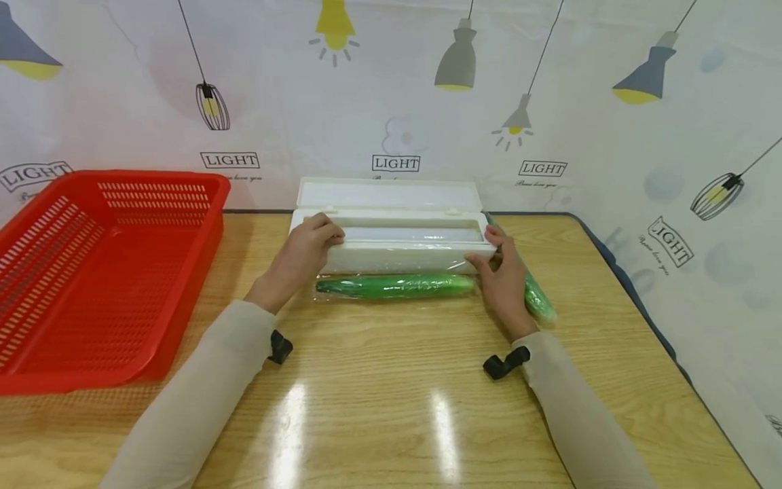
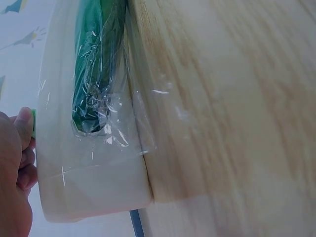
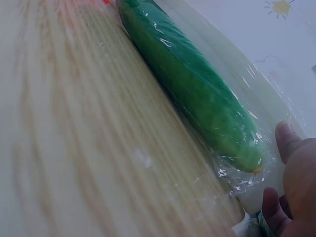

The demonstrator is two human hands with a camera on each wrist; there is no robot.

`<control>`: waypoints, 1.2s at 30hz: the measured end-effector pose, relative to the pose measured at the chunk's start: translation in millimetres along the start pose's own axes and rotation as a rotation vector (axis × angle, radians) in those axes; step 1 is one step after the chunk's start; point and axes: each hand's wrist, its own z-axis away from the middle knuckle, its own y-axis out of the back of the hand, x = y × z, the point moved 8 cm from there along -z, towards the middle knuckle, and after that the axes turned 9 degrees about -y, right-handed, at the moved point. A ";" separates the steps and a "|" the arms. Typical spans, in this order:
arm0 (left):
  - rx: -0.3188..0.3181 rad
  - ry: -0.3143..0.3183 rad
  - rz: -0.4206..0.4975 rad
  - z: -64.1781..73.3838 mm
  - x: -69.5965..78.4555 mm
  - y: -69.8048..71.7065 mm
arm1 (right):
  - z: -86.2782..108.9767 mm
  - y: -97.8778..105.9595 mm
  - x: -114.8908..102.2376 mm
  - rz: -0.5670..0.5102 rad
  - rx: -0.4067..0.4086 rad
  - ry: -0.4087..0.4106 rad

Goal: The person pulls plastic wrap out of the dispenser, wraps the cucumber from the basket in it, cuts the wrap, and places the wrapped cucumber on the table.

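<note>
A white cling film dispenser (image 1: 403, 258) stands at the back of the table with its lid (image 1: 391, 193) raised. Clear film hangs over its front and covers a cucumber (image 1: 394, 286) lying along its near side. At the dispenser's left end, my left hand (image 1: 299, 255) pinches a small green slider (image 2: 34, 123) at the edge, most of it hidden by the thumb. My right hand (image 1: 504, 282) grips the dispenser's right end, thumb on the front and fingers over the top. Beside that hand lies a second wrapped cucumber (image 1: 537, 299), partly hidden behind it.
On the left stands a red plastic basket (image 1: 208, 272) with slotted walls. The wooden table (image 1: 379, 394) ends at a patterned cloth backdrop (image 1: 379, 102) behind and to the right. Both wrists carry black straps.
</note>
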 end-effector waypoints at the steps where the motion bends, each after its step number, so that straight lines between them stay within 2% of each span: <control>1: 0.000 -0.001 -0.003 0.2 0.0 0.2 | 0.2 0.0 -0.2 0.002 0.001 0.003; 21: 0.012 -0.020 -0.017 4.6 -3.7 8.1 | -0.9 -2.5 -1.5 -0.023 -0.006 0.009; 36: -0.001 0.012 -0.035 8.4 -10.0 10.0 | -0.4 0.4 -0.3 -0.009 0.003 0.014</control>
